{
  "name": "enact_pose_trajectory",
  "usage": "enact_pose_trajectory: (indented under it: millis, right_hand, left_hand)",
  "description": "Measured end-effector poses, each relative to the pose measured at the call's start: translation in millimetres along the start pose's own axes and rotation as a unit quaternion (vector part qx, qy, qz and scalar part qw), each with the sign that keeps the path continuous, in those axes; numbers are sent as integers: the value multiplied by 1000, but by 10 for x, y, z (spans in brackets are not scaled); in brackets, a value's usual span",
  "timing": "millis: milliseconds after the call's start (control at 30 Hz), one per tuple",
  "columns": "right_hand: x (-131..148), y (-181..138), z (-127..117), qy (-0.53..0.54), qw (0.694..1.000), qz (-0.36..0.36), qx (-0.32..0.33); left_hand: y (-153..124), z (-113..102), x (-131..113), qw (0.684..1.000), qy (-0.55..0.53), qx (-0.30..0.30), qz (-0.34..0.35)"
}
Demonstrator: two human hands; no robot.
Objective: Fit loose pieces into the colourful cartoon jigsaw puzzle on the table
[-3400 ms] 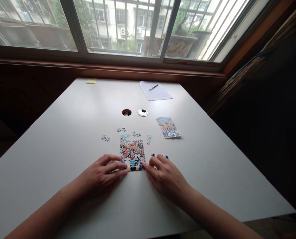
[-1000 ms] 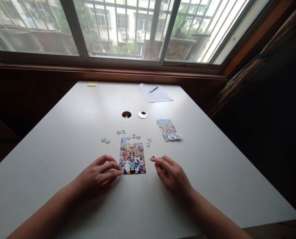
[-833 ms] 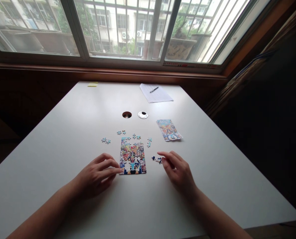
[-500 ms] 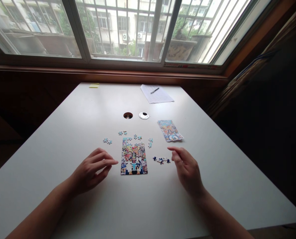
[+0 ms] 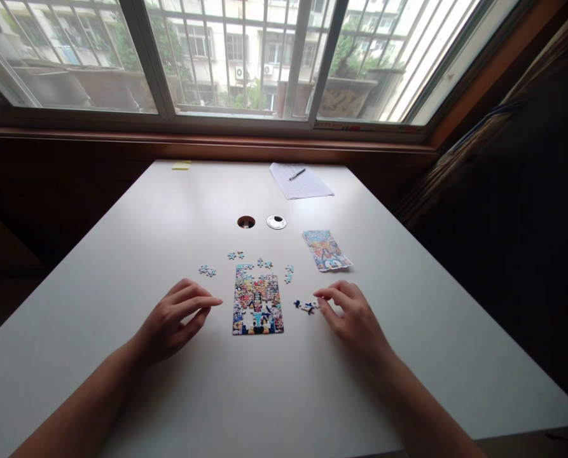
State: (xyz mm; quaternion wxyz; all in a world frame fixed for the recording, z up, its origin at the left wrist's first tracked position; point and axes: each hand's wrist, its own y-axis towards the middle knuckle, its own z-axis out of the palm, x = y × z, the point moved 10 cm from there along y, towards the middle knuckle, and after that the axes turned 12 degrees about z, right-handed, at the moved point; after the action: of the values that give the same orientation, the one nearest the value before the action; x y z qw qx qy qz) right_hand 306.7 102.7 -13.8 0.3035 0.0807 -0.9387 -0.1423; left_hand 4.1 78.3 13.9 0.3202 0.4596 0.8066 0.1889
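A small colourful jigsaw puzzle, mostly assembled, lies on the white table in front of me. My left hand rests on the table just left of it with the fingers stretched out and apart, holding nothing. My right hand is to the right of the puzzle, its thumb and fingertips pinched at the right end of a short row of loose dark-blue pieces. More loose light-blue pieces lie scattered above the puzzle, with others further left.
A printed picture card lies right of the pieces. Further back are a round cable hole, its white cap, a sheet of paper with a pen, and a yellow notepad. A window runs behind the table.
My left hand has drawn back from the puzzle's lower left edge. My right hand left the puzzle's right edge, moved right past the dark-blue pieces, and its fingertips have come down on them.
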Motion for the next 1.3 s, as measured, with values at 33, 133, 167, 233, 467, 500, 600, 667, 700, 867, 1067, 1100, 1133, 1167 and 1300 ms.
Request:
enact_pose_trajectory:
  millis: [33,133,167,233,467,500,600,667,700,867,1067,1100,1133,1167,1300]
  right_hand:
    - [26,-9,19,-12,1000,-13,9]
    - [58,-31,66,-40,998,-30,35]
    - [62,-38,77,-47,998,-32,42]
    - [68,-50,91,-57,996,-34,53]
    - [105,-80,169,-59,993,-35,95]
    - [108,-83,178,-57,993,-34,98]
    - [111,-87,198,-49,993,-28,103]
    - [110,-87,213,-43,993,-25,106]
    - [107,-87,222,-40,993,-24,108]
    - [72,-87,281,-31,992,-12,122]
    - [20,-90,339,-25,990,6,136]
    - [17,-90,342,-24,990,7,137]
    - [17,-90,343,-23,990,7,137]
    - [19,-91,343,-23,990,6,137]
    - [35,-94,342,-22,990,10,142]
  left_hand:
    - [2,-2,1,1000,0,0,1]
    - [3,0,16,1000,3,0,-1]
    - [1,0,21,1000,4,-1,-1]
    - [-6,6,30,1000,6,0,1]
    - [-31,33,42,1000,-1,5,10]
    - [-33,35,42,1000,-1,6,10]
    - [-38,40,44,1000,1,7,10]
    - [-40,45,43,1000,0,8,13]
    - [-41,49,43,1000,-1,9,15]
    - [-44,65,40,1000,-4,12,17]
    - [-35,73,25,1000,-3,14,19]
    - [-34,76,24,1000,-3,16,20]
    - [-32,79,23,1000,-4,17,20]
    - [-31,82,23,1000,-4,19,20]
    - [-33,85,25,1000,-5,20,20]
